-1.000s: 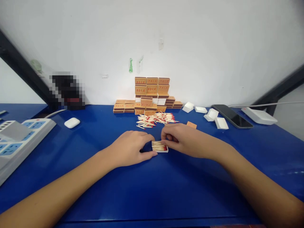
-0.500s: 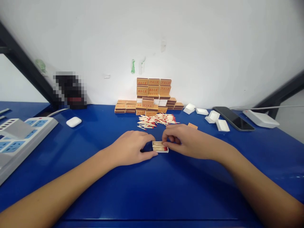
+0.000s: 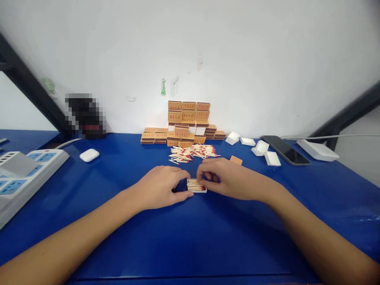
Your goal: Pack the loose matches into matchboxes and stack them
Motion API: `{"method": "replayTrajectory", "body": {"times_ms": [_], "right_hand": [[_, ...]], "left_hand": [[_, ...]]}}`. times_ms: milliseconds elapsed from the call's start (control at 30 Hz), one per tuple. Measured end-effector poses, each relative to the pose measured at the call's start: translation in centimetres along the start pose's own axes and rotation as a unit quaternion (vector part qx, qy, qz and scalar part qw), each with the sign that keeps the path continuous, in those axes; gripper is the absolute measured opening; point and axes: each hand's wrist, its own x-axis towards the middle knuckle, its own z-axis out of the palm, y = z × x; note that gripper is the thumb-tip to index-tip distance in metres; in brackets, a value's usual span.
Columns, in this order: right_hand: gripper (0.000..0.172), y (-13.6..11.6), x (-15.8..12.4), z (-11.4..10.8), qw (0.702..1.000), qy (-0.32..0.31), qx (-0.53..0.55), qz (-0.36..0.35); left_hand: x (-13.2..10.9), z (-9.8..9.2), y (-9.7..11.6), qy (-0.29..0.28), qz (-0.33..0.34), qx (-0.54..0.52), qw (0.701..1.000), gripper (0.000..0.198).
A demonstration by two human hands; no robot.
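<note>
A white matchbox tray (image 3: 196, 191) lies on the blue table, filled with matches (image 3: 194, 184) whose red heads face right. My left hand (image 3: 162, 187) grips the tray's left end, thumb on the near side and forefinger on the far side. At the right end, my right hand (image 3: 221, 178) has its thumb and forefinger pinched together over the match heads. Whatever is between those fingertips is hidden. Just beyond the hands spreads a loose heap of red-tipped matches (image 3: 194, 152). An orange matchbox sleeve (image 3: 236, 160) rests behind my right hand.
Orange matchboxes (image 3: 189, 116) are stacked against the wall. White trays (image 3: 272, 158), a phone (image 3: 286, 150) and a white device (image 3: 317, 150) sit to the right. On the left are a white earphone case (image 3: 89, 155) and a power strip (image 3: 53, 162).
The view has shifted slightly, so everything appears a little further left and lower. Both hands stay at the tray, with the right fingertips still pinched at its right end.
</note>
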Motion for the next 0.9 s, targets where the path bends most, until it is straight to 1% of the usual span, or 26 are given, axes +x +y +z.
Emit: {"method": "replayTrajectory", "body": {"times_ms": [200,500,633,800,900], "right_hand": [[0.009,-0.08,0.13,0.12,1.0,0.007,-0.002,0.009],[0.011,-0.4,-0.11,-0.06,1.0,0.0,-0.004,0.003],[0.013,-0.44,-0.07,0.0,1.0,0.019,-0.008,-0.001],[0.015,-0.5,-0.13,-0.01,1.0,0.012,-0.019,0.01],[0.014,-0.45,-0.08,0.08,1.0,0.02,-0.02,0.008]], "left_hand": [[-0.12,0.1,-0.02,0.007,0.002,0.004,1.0,0.031],[-0.06,-0.11,0.1,0.009,0.008,0.006,1.0,0.026],[-0.12,0.08,-0.04,0.016,0.015,0.003,1.0,0.023],[-0.09,0.16,-0.14,0.017,0.015,0.007,1.0,0.025],[-0.08,0.05,-0.03,0.01,0.007,0.007,1.0,0.026]]}}
